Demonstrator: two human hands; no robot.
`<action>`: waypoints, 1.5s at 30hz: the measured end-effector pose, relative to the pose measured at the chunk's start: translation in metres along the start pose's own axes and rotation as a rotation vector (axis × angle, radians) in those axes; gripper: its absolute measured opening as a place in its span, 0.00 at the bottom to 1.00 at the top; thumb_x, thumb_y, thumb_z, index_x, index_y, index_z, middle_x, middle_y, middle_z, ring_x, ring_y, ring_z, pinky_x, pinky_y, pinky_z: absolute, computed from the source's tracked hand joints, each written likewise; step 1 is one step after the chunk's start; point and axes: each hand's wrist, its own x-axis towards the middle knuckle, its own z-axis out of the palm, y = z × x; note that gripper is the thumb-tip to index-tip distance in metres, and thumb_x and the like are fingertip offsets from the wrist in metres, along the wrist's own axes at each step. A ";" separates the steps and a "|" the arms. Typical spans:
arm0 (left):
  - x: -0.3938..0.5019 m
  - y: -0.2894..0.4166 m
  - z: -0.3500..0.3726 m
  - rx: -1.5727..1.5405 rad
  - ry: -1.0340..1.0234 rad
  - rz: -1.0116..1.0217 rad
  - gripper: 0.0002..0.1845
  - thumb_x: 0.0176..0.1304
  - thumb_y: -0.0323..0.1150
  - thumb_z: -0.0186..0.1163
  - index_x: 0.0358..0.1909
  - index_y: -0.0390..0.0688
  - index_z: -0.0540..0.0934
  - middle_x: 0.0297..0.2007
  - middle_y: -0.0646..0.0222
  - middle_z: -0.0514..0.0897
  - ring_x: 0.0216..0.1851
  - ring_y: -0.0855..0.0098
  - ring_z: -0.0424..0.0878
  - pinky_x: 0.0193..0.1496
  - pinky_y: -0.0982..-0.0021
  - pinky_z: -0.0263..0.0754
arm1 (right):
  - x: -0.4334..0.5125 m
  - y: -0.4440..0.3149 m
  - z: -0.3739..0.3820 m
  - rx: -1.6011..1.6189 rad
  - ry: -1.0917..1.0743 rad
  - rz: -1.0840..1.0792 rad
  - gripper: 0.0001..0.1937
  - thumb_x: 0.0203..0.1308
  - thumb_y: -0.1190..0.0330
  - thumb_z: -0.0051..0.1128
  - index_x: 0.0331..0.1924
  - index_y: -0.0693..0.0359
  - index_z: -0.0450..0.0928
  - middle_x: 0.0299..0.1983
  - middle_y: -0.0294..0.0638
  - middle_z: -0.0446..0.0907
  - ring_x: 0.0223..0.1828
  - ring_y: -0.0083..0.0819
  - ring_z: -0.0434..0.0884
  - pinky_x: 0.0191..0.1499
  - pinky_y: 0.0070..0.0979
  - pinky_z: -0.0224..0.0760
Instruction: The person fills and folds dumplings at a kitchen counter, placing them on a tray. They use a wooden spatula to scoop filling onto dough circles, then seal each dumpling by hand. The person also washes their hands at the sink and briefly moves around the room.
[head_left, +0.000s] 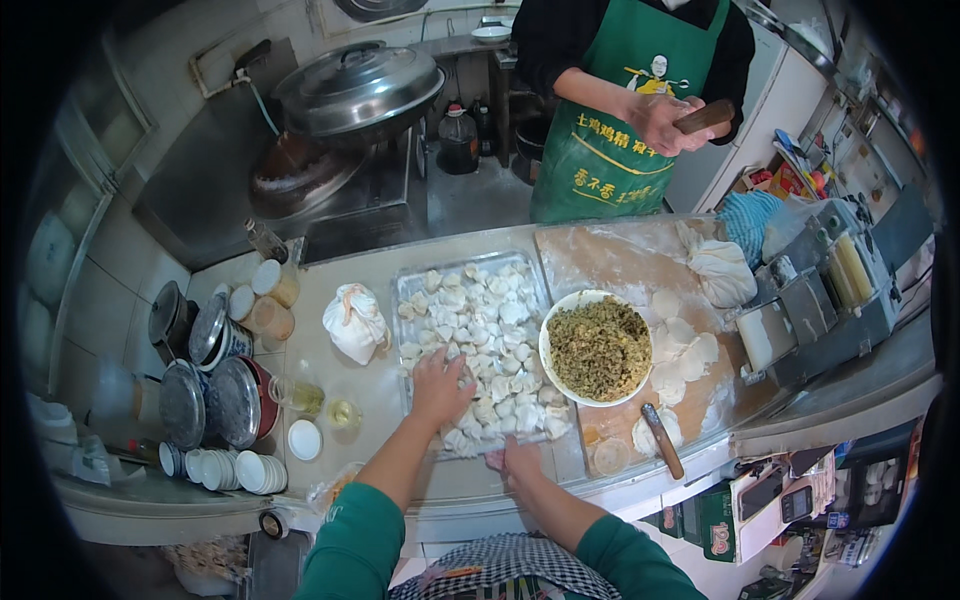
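Note:
A metal tray (549, 281) full of floured dumplings (480, 330) lies before me on the counter. My left hand (441, 386) rests with spread fingers on or just over the dumplings at the tray's left side. At the near edge of the tray is my right hand (516, 461), its fingers partly hidden; whether it grips the rim is unclear. Right of the tray stands a white bowl of minced filling (598, 346) on a floured wooden board (592, 259). Round dough wrappers (679, 352) lie beside the bowl. A wooden-handled spreading tool (662, 441) rests at the board's near edge.
Across the counter a person in a green apron (622, 97) holds a wooden-handled tool (705, 118). A dough-rolling machine (806, 300) stands at right. Lidded pots (236, 401), jars (276, 281), stacked cups (259, 472) and a tied white cloth bag (354, 322) are at left. Behind is a lidded wok (360, 82).

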 end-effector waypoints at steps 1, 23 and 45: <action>0.009 0.002 0.002 0.010 0.014 0.013 0.35 0.58 0.54 0.62 0.66 0.51 0.70 0.70 0.54 0.63 0.68 0.42 0.59 0.66 0.41 0.54 | -0.003 -0.003 0.001 0.007 -0.060 -0.074 0.17 0.71 0.67 0.49 0.36 0.79 0.70 0.33 0.58 0.81 0.26 0.42 0.85 0.26 0.31 0.84; 0.048 -0.021 0.008 0.021 0.134 0.071 0.22 0.57 0.53 0.63 0.51 0.57 0.84 0.61 0.60 0.72 0.69 0.37 0.54 0.68 0.28 0.40 | -0.010 -0.003 0.006 -0.195 0.061 0.099 0.16 0.74 0.67 0.44 0.39 0.79 0.68 0.28 0.57 0.82 0.27 0.42 0.85 0.31 0.33 0.84; 0.109 0.038 0.021 -0.035 0.100 0.193 0.25 0.61 0.53 0.60 0.60 0.63 0.78 0.72 0.57 0.60 0.72 0.40 0.51 0.72 0.34 0.37 | -0.013 0.004 0.013 -0.024 0.011 0.032 0.16 0.74 0.70 0.41 0.41 0.82 0.66 0.32 0.61 0.81 0.30 0.43 0.86 0.33 0.33 0.86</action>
